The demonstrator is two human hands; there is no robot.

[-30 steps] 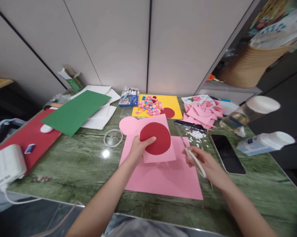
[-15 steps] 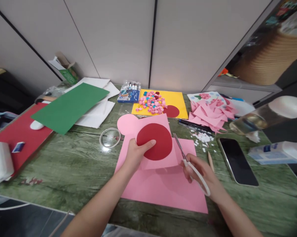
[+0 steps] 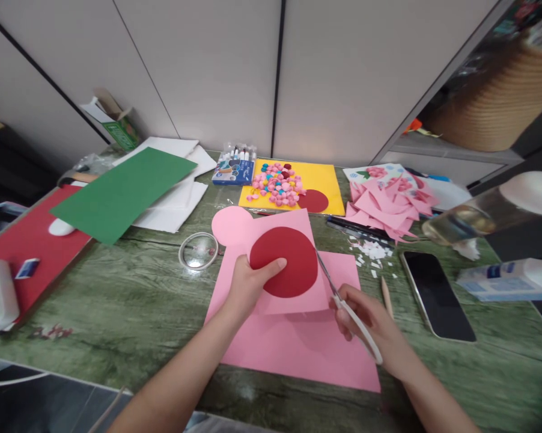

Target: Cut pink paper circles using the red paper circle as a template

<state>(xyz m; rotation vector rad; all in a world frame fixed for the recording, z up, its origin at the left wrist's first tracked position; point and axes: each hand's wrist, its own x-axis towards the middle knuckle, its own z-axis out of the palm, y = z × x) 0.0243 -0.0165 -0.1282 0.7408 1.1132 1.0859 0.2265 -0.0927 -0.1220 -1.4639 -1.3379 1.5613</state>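
My left hand (image 3: 248,282) pinches a red paper circle (image 3: 293,246) flat against a pink paper sheet (image 3: 289,305), thumb on top and fingers hidden beneath. In my right hand (image 3: 361,313) is a pair of white-handled scissors (image 3: 357,328), its blades at the right edge of the red circle, over the pink sheet. Whether the blades are cutting I cannot tell. Under both hands lies a larger pink sheet (image 3: 298,355) on the table. A pink paper circle (image 3: 232,226) shows at the sheet's upper left.
Left are a tape roll (image 3: 197,251), green paper (image 3: 127,192) and red paper (image 3: 50,258). Behind, yellow paper (image 3: 320,174) bears small coloured balls (image 3: 280,185). To the right are folded pink pieces (image 3: 383,204), pens (image 3: 359,228), white scraps (image 3: 372,249), a wooden stick (image 3: 387,296), a phone (image 3: 437,294) and bottles (image 3: 482,210).
The scissors' blades have moved slightly left and down, closer to the red circle's edge. My left hand keeps its pinch, and the view has shifted a little.
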